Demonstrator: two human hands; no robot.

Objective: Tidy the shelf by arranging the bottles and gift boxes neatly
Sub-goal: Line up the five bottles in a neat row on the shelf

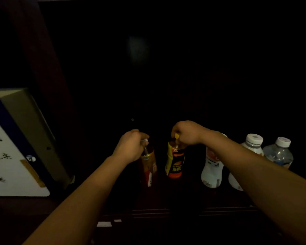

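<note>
Bottles and a gift box sit on a dark wooden shelf (166, 212), seen from above in very dim light. At the far left stands the gift box (19, 147), white-fronted with dark brush lettering, a blue edge and a pale olive side; it leans slightly and is well apart from the bottles. Moving right, the person's left hand (130, 147) reaches in on a bare forearm, its grip closed around the neck of an amber bottle (148, 167) just below a pale cap (the label shows red and gold). Just beside it, the right hand (185, 132) has its grip closed over the yellow cap of a dark bottle (175, 161) with a yellow, black and orange label. Both bottles stand upright, near each other but not touching. Further right, partly hidden behind the right forearm, stands a white bottle (211, 172) with a red mark on its label. Next comes a second white bottle (253, 146) with a white cap, its lower half covered by the arm. At the far right is a clear bottle (279, 153) with a pale cap, close beside its neighbour. The back of the shelf is too dark to make out.
</note>
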